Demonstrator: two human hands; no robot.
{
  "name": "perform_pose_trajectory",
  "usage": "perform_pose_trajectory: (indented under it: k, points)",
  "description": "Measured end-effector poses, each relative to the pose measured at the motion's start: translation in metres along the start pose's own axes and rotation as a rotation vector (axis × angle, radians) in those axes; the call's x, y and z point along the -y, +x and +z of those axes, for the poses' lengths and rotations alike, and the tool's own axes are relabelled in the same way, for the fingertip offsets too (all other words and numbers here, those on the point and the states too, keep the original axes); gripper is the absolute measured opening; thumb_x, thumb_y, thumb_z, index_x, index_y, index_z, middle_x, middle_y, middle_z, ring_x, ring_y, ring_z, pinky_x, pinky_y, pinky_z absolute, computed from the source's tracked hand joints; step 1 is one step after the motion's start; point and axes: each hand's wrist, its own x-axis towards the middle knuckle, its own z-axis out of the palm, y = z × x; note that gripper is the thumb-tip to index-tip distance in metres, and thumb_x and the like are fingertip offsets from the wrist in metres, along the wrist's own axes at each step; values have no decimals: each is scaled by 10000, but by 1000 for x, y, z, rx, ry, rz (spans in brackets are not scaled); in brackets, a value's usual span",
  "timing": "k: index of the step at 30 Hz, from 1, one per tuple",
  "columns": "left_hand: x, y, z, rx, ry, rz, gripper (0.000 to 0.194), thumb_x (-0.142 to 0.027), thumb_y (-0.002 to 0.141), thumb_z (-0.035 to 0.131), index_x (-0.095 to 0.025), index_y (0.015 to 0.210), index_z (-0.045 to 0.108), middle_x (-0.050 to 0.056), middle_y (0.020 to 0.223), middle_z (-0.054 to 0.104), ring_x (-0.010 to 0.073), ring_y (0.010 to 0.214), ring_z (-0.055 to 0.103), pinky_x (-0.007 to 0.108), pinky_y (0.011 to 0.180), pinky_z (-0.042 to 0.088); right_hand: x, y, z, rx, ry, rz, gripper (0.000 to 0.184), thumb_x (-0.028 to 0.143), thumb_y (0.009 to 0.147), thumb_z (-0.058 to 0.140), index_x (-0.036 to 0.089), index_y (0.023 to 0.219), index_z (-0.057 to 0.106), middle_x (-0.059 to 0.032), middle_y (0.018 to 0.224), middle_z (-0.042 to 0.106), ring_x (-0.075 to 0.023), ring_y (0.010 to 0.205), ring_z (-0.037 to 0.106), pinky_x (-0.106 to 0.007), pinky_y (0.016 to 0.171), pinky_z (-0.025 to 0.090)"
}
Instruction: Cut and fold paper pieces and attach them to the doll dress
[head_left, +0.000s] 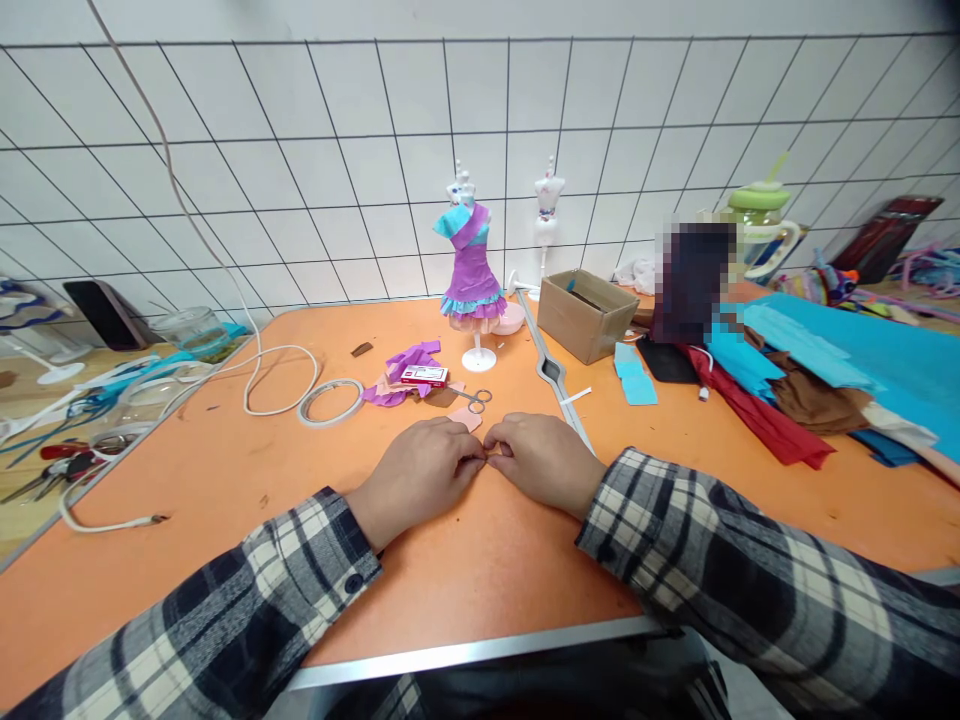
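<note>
The near edge of the orange table [450, 610] has a metal strip running from left to right, with both plaid sleeves reaching in over the table. Orange surface shows between the forearms, from this edge up to the hands. The left hand [420, 475] and right hand [551, 460] meet near the middle, fingers curled and fingertips together; whether they are closed on something small or on nothing, I cannot tell. The pink scrap [468, 418] lies flat just beyond the fingertips, partly hidden by the left hand.

Beyond it, the scissors [477, 400] lie near a small red-and-white box [424, 375] resting on purple scraps [397, 390]. To their left are a tape roll [330, 402] and a looped white cable [261, 375], whose plug end comes near the table's left edge; orange surface shows between that end and the left hand. A grey strip [551, 370] slants from the far side down to the right hand, limiting room there. Right of it lie light-blue pieces [636, 375], then red cloth [765, 410] and other folded fabric.

Farther back, a dress form in a purple dress [474, 265] stands left of a cardboard box [587, 312], close to the tiled wall [337, 180].
</note>
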Motion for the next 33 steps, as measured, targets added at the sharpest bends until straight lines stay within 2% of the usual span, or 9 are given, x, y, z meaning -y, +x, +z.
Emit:
perform_pose_trajectory:
  k: [9, 13, 16, 18, 20, 23, 26, 30, 33]
  points:
    - [-3, -1, 1, -24, -15, -54, 159, -213, 869, 548, -200, 911, 701, 51, 832, 700, 213, 806, 635, 320, 680, 452, 1, 2, 2, -2, -64, -50, 217, 227, 878, 496, 215, 770, 684, -14, 826, 672, -149, 727, 574, -278, 586, 279]
    - [-3, 0, 0, -5, 1, -35, 187, -202, 872, 540, -214, 882, 726, 47, 816, 704, 213, 800, 632, 322, 685, 451, 1, 1, -1, 11, -50, -33, 211, 222, 869, 500, 210, 752, 676, -16, 809, 662, -155, 727, 577, -275, 598, 309]
    - [0, -2, -5, 28, -9, 7, 189, -188, 872, 528, -205, 876, 716, 46, 827, 699, 207, 805, 629, 318, 700, 461, -3, 3, -1, -38, 34, -72, 168, 256, 853, 543, 206, 936, 679, -33, 944, 667, -175, 842, 598, -275, 688, 386]
    - [4, -5, -11, 71, -46, 65, 185, -169, 867, 527, -203, 868, 709, 45, 874, 693, 196, 838, 627, 307, 733, 470, -7, 6, 0, -83, 92, -178, 324, 193, 836, 541, 187, 1149, 623, -63, 1127, 640, -191, 998, 577, -285, 809, 413]
    - [9, -7, -16, 100, -81, 113, 186, -156, 856, 539, -213, 876, 715, 45, 938, 679, 187, 882, 621, 293, 769, 474, -10, 10, 3, -63, 96, -309, 422, 99, 812, 506, 170, 1219, 589, -71, 1220, 612, -195, 1076, 535, -301, 900, 398]
    - [15, -10, -21, 91, -91, 134, 197, -152, 855, 540, -216, 878, 725, 53, 931, 661, 184, 895, 610, 283, 784, 475, -10, 14, 3, -11, 43, -401, 305, 130, 849, 496, 175, 1104, 657, -54, 1175, 649, -206, 1043, 513, -336, 932, 378]
    - [18, -9, -20, 63, -105, 130, 207, -149, 859, 534, -218, 886, 728, 58, 956, 659, 183, 904, 607, 285, 802, 478, -14, 14, -4, -5, 3, -363, 248, 190, 888, 489, 195, 1017, 701, -53, 1054, 697, -208, 983, 527, -349, 887, 380]
    - [17, -6, -15, 67, -127, 128, 221, -139, 874, 510, -217, 896, 715, 54, 969, 678, 187, 930, 611, 306, 856, 474, -32, 15, -17, 46, 31, -360, 213, 136, 816, 541, 196, 888, 732, -40, 884, 726, -201, 948, 553, -332, 860, 388]
    - [14, -5, -13, 77, -130, 117, 223, -128, 875, 498, -214, 904, 701, 44, 957, 687, 185, 925, 616, 307, 848, 475, -40, 15, -21, 42, 102, -392, 202, 121, 791, 560, 197, 844, 739, -29, 917, 737, -196, 963, 544, -304, 847, 405]
